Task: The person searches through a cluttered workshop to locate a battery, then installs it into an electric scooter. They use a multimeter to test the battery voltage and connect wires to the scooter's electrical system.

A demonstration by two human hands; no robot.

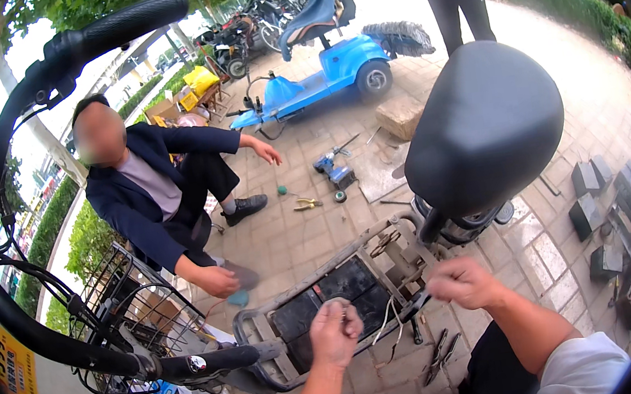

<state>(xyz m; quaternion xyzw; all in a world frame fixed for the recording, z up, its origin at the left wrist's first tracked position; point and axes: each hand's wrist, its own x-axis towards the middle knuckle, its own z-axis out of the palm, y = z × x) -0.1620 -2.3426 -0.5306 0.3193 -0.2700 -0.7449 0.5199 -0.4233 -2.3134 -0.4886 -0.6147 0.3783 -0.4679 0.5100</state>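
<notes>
My left hand (336, 333) is closed, its fingers pinched together above the dark battery (346, 281) in the open frame of an electric scooter (267, 350). Whatever is in those fingers is too small to make out. To the right, my right hand (461, 283) is also closed, slightly blurred, over the frame's side just below the black saddle (484, 125). Its fingers hide anything they may hold. Between my hands, pale wires (384, 321) hang over the frame's near edge. Dark-handled pliers (440, 356) lie on the paving below.
A person (148, 178) crouches across the frame, one hand near it. Handlebars (114, 29) rise at left. Beyond lie a cordless drill (336, 171) and yellow-handled pliers (307, 203). A blue three-wheeler (317, 82) stands behind; grey blocks (586, 219) lie at right.
</notes>
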